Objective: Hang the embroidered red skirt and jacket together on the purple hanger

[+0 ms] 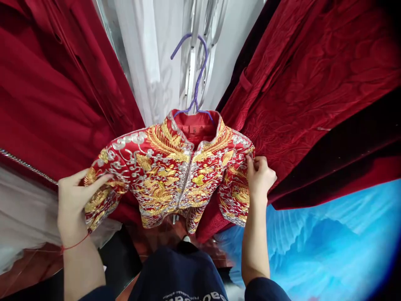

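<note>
A red jacket thick with gold and silver embroidery hangs in front of me on a purple hanger. My left hand grips the end of its left sleeve, thumb over the cloth. My right hand pinches the edge of the right sleeve near the shoulder, fingers curled. Both sleeves are held spread outward. A thin red string circles my left wrist.
Dark red garments hang at the left and a red patterned robe at the right. White sheer fabric hangs behind. A pale blue ruffled dress fills the lower right. White cloth lies at the lower left.
</note>
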`<state>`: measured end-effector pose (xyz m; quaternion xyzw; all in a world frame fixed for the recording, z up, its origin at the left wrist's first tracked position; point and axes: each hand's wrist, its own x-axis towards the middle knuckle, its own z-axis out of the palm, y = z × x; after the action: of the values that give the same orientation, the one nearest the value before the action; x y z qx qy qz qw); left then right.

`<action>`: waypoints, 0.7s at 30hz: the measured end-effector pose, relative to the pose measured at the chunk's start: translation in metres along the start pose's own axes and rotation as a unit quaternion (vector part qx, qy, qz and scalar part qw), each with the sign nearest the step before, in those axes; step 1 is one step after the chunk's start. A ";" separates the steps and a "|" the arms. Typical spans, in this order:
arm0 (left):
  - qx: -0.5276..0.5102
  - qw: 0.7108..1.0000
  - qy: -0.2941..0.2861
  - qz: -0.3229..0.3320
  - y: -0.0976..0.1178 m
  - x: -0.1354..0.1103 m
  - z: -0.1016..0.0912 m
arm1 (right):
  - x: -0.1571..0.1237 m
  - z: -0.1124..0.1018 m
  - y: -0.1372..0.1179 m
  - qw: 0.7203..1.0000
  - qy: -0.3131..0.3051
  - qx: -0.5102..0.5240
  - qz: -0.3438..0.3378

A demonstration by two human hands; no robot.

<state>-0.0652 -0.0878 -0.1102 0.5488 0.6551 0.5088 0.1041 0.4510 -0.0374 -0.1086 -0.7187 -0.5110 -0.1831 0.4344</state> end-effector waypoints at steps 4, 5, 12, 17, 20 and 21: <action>-0.073 0.989 -0.129 -0.015 -0.007 0.015 0.005 | -0.011 -0.001 -0.001 0.998 -0.033 0.051 -0.010; -0.098 0.988 -0.118 0.008 -0.006 0.023 0.010 | -0.013 -0.002 -0.003 0.997 -0.037 0.068 -0.008; -0.295 0.928 -0.228 -0.010 0.035 0.071 0.047 | -0.001 0.001 -0.025 0.956 -0.079 0.278 -0.054; -0.288 0.946 -0.143 -0.027 0.064 0.072 0.060 | 0.002 -0.004 -0.032 0.969 -0.035 0.237 -0.057; -0.264 0.963 -0.042 0.025 0.071 0.070 0.060 | -0.001 -0.021 -0.034 0.975 -0.005 0.217 -0.042; -0.241 0.969 -0.011 0.047 0.072 0.069 0.059 | -0.001 -0.027 -0.035 0.975 -0.007 0.216 -0.046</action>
<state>-0.0066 -0.0068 -0.0522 0.5432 0.4857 0.6498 0.2164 0.4239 -0.0561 -0.0789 -0.5849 -0.5742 -0.0836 0.5667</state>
